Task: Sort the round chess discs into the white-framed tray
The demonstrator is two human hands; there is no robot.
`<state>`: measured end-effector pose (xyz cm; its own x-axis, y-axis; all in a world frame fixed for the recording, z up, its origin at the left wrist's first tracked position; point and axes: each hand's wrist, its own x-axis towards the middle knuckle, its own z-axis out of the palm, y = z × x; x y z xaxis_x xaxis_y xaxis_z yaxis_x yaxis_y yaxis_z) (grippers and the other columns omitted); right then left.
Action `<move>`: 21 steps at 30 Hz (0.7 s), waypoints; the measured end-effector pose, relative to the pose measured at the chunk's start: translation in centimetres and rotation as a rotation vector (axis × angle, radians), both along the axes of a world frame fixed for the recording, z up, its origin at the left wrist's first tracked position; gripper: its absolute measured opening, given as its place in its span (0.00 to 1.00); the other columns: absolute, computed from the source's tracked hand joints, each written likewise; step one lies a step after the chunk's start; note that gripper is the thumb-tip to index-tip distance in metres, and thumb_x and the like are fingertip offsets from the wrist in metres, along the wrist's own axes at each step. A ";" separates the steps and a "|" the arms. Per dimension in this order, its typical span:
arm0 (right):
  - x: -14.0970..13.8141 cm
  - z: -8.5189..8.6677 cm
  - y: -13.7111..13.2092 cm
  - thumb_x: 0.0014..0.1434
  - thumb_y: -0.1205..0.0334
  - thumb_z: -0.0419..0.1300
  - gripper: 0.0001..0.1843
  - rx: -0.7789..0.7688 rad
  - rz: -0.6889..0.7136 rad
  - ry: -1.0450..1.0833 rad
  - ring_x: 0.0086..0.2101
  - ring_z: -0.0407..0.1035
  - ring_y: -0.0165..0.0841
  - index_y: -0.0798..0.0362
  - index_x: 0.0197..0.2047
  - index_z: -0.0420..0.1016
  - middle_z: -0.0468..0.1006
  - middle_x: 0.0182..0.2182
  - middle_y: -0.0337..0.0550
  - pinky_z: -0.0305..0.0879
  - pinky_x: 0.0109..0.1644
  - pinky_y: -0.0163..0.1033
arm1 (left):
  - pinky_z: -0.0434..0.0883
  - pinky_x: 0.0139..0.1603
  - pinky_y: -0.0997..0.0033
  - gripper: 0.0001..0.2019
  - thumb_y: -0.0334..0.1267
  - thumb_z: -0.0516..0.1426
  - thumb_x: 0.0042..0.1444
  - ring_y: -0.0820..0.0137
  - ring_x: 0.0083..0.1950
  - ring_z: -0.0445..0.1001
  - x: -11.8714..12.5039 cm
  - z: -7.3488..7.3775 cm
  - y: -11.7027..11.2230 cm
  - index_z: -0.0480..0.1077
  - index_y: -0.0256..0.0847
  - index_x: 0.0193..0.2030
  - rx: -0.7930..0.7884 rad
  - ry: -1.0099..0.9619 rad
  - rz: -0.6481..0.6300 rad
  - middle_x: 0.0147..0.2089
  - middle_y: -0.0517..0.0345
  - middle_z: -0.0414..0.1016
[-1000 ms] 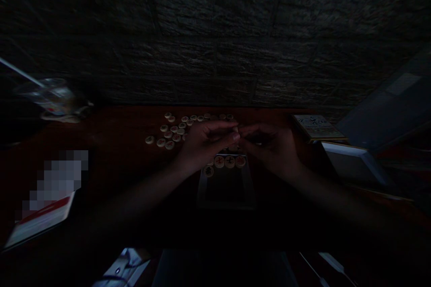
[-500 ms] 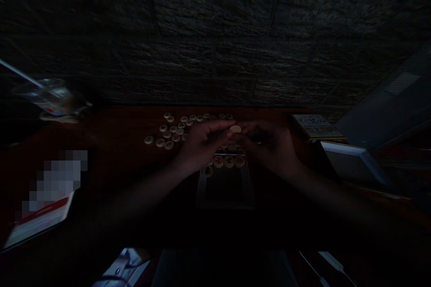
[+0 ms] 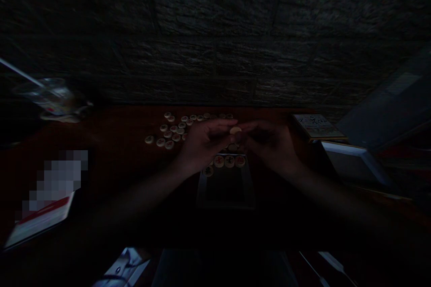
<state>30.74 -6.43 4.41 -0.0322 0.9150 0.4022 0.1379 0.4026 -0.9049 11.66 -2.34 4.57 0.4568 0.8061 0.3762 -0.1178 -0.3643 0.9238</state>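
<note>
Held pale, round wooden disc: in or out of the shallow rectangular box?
Out: held between left hand and right hand, the disc shows beyond the box.

Have turned the piece between left hand and right hand: 1 second ago, let only a small sliver of it show; now tilt a pale, rounded surface up into view. Have also moved the left thumb 2 times: drawn back leftward by 0.5 seconds ago, now pushed forward again to lie over the near edge, covering a bit more of that surface than in the picture just before.
</note>
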 end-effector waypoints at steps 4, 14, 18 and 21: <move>-0.4 0.5 0.0 0.53 0.50 0.76 0.14 -0.083 0.000 0.065 0.25 0.77 0.31 0.50 0.38 0.86 0.85 0.30 0.41 0.75 0.29 0.36 | 0.81 0.53 0.62 0.16 0.36 0.70 0.55 0.62 0.48 0.85 0.1 0.2 -0.4 0.80 0.39 0.50 -0.038 -0.012 0.014 0.48 0.49 0.86; -0.7 0.8 -0.1 0.50 0.45 0.76 0.18 -0.180 0.015 0.128 0.22 0.74 0.29 0.53 0.30 0.84 0.82 0.23 0.40 0.73 0.24 0.33 | 0.84 0.45 0.62 0.13 0.43 0.68 0.59 0.62 0.40 0.87 0.2 0.3 -0.8 0.83 0.42 0.49 -0.149 0.000 0.039 0.41 0.52 0.87; -0.6 0.7 0.0 0.53 0.47 0.75 0.16 -0.204 0.034 0.170 0.22 0.74 0.29 0.53 0.31 0.85 0.82 0.24 0.41 0.73 0.26 0.33 | 0.84 0.47 0.61 0.13 0.40 0.67 0.59 0.63 0.40 0.87 0.3 0.5 -0.9 0.83 0.40 0.49 -0.247 -0.061 0.021 0.40 0.51 0.87; -0.5 0.7 0.0 0.52 0.49 0.75 0.15 -0.200 0.035 0.182 0.22 0.74 0.28 0.52 0.32 0.86 0.83 0.25 0.41 0.73 0.26 0.34 | 0.84 0.50 0.60 0.13 0.39 0.67 0.59 0.63 0.42 0.87 0.2 0.6 -0.9 0.83 0.41 0.50 -0.278 -0.076 0.003 0.45 0.51 0.87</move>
